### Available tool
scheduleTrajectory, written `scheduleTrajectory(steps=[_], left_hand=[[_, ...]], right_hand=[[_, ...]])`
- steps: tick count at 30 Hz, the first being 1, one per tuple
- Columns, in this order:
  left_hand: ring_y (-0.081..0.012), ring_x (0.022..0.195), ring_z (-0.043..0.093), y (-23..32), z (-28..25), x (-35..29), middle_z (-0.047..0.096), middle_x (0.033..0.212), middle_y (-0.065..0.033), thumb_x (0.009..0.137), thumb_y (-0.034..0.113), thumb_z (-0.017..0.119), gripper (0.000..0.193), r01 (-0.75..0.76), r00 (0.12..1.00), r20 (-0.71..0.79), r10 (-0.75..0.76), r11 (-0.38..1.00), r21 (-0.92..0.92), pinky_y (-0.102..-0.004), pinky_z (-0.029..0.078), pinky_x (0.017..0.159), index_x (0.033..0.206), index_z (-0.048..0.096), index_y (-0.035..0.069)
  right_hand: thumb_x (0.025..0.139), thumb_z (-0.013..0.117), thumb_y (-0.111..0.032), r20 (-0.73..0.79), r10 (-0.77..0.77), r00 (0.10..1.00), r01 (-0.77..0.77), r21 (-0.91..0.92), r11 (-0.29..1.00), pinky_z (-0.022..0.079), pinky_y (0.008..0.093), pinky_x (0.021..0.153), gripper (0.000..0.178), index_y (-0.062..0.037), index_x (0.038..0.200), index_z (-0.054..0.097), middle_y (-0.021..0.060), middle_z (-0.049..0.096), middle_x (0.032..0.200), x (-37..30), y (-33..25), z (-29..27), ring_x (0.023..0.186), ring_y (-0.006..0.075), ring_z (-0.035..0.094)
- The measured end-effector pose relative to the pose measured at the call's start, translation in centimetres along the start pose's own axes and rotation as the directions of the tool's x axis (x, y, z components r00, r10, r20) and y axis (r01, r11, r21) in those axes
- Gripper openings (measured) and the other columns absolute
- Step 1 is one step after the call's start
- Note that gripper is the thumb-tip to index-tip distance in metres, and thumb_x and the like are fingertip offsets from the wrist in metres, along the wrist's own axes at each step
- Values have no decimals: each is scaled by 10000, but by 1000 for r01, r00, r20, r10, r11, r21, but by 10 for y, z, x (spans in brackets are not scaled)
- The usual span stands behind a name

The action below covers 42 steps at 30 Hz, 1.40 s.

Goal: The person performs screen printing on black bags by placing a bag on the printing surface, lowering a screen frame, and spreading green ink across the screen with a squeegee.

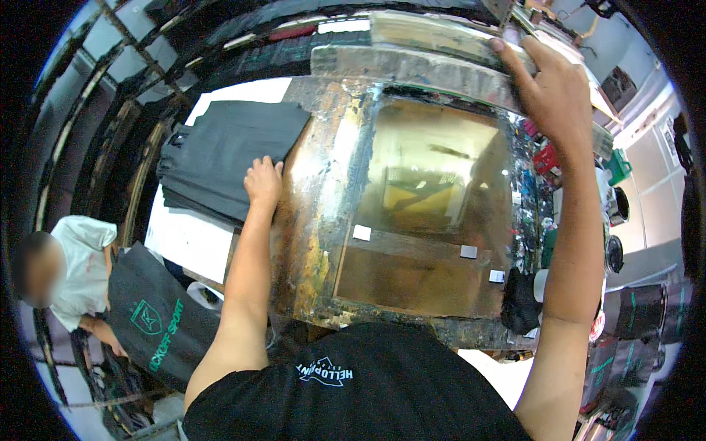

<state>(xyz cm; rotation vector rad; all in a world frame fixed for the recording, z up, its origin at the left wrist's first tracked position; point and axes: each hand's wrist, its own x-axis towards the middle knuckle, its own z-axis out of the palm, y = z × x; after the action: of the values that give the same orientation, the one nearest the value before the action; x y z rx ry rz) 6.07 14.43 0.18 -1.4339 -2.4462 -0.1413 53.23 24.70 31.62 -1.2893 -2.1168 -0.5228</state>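
Note:
My left hand (263, 182) lies at the right edge of a stack of black fabric pieces (220, 147), its fingers curled on the top piece with the thumb at the edge. My right hand (555, 92) reaches far forward and grips the right end of a raised printing screen frame (441, 48), thumb on the near side. Below the frame is a shiny brown printing board (426, 272) with small pale square tabs (468, 252) stuck on it. Light reflects off the board's far half.
On the left, another person (81, 272) holds a black fabric piece with a green print (151, 316). White sheeting (191, 242) lies under the stack. Dark racks (132, 154) stand farther left. A black cloth bundle (521, 301), a green container (619, 166) and printed black pieces (636, 312) are at the right.

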Motion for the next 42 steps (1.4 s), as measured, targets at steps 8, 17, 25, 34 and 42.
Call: scheduleTrajectory(steps=[8, 17, 25, 34, 42], left_hand=[[-316, 965, 750, -20, 21, 45, 735, 1009, -126, 976, 115, 578, 104, -113, 991, -54, 121, 984, 136, -431, 630, 790, 945, 672, 86], [-394, 924, 728, -32, 5, 60, 762, 941, -185, 896, 320, 759, 286, 37, 999, 51, -19, 921, -389, -478, 572, 813, 900, 737, 35], [-264, 758, 699, -44, -76, 90, 735, 828, -168, 930, 287, 767, 307, -143, 989, -62, 132, 795, -589, -417, 533, 717, 876, 701, -8], [-461, 1110, 683, 186, -58, 13, 725, 1152, -274, 1015, 357, 536, 374, -380, 805, 243, 542, 785, -490, -570, 526, 969, 1176, 679, 51], [-447, 1111, 666, 365, -49, -74, 714, 1133, -235, 1062, 394, 560, 422, -331, 699, 49, 713, 384, -862, -527, 527, 945, 1274, 662, 44]], right_hand=[[1016, 496, -652, -56, -59, 997, 61, 33, 998, 499, 523, 833, 667, -16, 964, 690, 258, 689, 896, 6, 6, 3, 895, 455, 669], [1026, 499, -614, -141, -105, 984, 112, 45, 993, 500, 518, 835, 622, -32, 1054, 718, 234, 706, 923, 2, 13, 11, 895, 445, 675], [1018, 514, -617, -61, -102, 993, 101, -21, 995, 515, 526, 794, 593, -65, 1031, 730, 216, 710, 876, -5, 8, 5, 826, 423, 689], [1032, 283, -801, 140, 7, 990, -5, -10, 1000, 486, 413, 780, 797, -105, 823, 610, 46, 590, 742, 0, 0, -4, 739, 191, 571], [1030, 300, -794, 110, 4, 994, -4, 7, 1000, 469, 422, 748, 818, -78, 853, 654, 95, 645, 774, -2, 1, -4, 739, 219, 603]])
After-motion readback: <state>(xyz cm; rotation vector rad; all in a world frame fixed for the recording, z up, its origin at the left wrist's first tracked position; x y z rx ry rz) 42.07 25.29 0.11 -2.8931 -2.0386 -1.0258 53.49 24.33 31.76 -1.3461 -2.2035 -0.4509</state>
